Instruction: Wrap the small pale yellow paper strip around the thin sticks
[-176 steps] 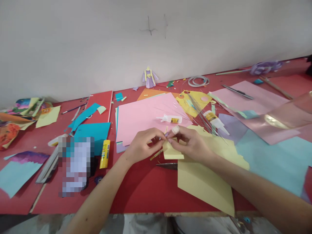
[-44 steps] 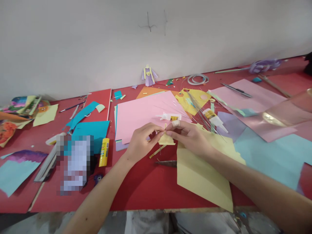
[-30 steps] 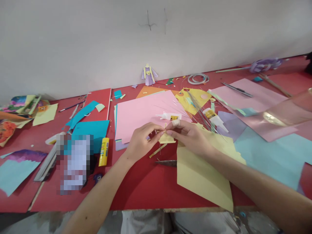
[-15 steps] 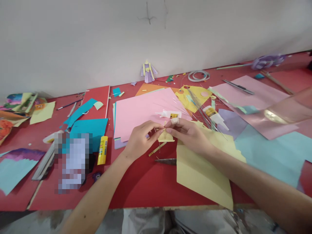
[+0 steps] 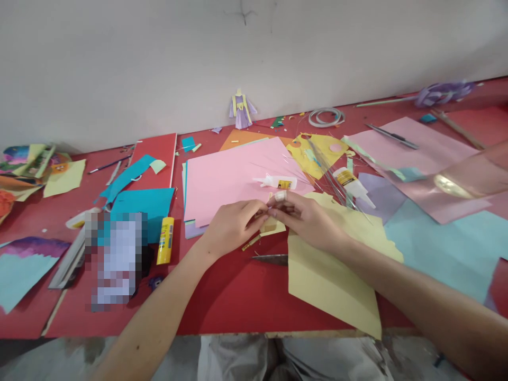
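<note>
Fingertips meet over the middle of the table, where my left hand (image 5: 238, 222) and my right hand (image 5: 304, 214) pinch close together. Between and below them shows a small pale yellow paper piece (image 5: 274, 228), flared at its lower edge; the fingers hide its upper part. A white band wraps one finger of my right hand. Just beneath lies a narrow yellowish strip (image 5: 251, 243), and near it a dark pointed blade (image 5: 272, 259) sticks out from under a large pale yellow sheet (image 5: 333, 280). My right forearm passes over that sheet.
A small glue bottle (image 5: 283, 183) lies on pink paper (image 5: 226, 174) beyond my hands; another glue bottle (image 5: 353, 186) is to the right. A yellow glue stick (image 5: 165, 241) lies left. A purple-and-yellow paper dress (image 5: 241, 111) leans on the wall. A cutter knife (image 5: 391, 136) rests at right.
My fingers have shifted slightly on the small yellow paper piece, which is turned and more covered by them now. The whole view has moved a little.
</note>
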Demonstrator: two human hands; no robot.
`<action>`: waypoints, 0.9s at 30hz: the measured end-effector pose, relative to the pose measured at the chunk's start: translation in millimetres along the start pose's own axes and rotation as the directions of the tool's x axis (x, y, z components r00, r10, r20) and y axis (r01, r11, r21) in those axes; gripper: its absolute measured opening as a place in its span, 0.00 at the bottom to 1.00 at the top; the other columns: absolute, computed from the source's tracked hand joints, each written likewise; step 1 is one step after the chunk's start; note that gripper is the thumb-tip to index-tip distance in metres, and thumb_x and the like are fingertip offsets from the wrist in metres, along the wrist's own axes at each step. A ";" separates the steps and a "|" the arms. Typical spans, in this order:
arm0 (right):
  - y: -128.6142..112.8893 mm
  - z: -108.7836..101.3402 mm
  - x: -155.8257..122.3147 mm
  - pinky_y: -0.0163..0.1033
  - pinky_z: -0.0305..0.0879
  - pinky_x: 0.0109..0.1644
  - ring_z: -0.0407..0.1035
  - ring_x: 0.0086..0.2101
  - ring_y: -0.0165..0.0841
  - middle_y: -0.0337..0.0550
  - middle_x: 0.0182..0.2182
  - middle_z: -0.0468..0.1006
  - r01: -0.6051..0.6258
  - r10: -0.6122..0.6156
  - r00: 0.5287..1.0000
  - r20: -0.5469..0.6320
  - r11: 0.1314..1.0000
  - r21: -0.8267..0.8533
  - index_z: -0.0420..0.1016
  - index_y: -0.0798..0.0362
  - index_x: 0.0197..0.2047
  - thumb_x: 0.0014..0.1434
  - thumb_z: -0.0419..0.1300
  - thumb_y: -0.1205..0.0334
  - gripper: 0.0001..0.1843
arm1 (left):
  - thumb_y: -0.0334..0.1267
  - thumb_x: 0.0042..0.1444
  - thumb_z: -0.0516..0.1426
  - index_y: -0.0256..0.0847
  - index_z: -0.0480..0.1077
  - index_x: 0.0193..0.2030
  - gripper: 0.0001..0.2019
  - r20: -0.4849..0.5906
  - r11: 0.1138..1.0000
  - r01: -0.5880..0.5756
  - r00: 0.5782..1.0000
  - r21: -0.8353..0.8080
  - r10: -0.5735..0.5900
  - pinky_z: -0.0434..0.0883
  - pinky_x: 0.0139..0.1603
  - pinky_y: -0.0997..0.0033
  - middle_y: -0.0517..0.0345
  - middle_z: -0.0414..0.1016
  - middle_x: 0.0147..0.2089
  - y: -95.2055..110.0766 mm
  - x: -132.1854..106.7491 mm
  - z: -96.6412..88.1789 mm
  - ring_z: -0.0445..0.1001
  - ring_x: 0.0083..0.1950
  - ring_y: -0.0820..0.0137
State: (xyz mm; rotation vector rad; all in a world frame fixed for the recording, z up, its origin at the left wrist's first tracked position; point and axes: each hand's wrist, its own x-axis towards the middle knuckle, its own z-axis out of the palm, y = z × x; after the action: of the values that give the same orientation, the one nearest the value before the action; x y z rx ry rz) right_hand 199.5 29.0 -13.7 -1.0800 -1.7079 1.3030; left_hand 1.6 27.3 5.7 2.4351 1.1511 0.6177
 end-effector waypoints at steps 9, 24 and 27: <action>0.6 -0.5 0.0 0.40 0.69 0.42 0.74 0.39 0.35 0.41 0.36 0.79 0.015 -0.013 1.000 -0.020 0.998 0.055 0.73 0.49 0.41 0.60 0.62 0.52 0.11 | 0.36 0.65 0.54 0.41 0.68 0.43 0.04 -0.024 1.000 -0.013 1.000 -0.014 0.013 0.64 0.32 0.76 0.61 0.77 0.37 0.6 -1.1 -0.1 0.74 0.33 0.75; -6.5 1.4 -3.0 0.38 0.67 0.40 0.72 0.37 0.32 0.40 0.35 0.77 0.066 -0.058 0.994 -0.091 0.994 0.091 0.73 0.50 0.41 0.61 0.61 0.55 0.08 | 0.37 0.64 0.57 0.42 0.71 0.42 0.04 -0.156 0.978 0.007 0.987 -0.207 -0.040 0.69 0.36 0.80 0.62 0.77 0.39 1.6 -0.9 1.4 0.75 0.38 0.77; -7.4 1.7 -3.1 0.38 0.67 0.40 0.71 0.37 0.32 0.40 0.35 0.76 0.077 -0.070 0.996 -0.063 0.990 0.115 0.72 0.50 0.41 0.62 0.59 0.56 0.08 | 0.35 0.63 0.57 0.40 0.72 0.40 0.03 -0.211 0.977 -0.029 0.977 -0.210 -0.016 0.70 0.35 0.80 0.61 0.77 0.37 4.5 -0.2 0.7 0.74 0.37 0.77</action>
State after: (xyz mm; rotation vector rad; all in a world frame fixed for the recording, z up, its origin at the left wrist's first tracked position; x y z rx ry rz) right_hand 197.7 24.6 -7.0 -0.9694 -1.5922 1.2953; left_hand 4.7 24.5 7.3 2.2333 1.0933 0.9700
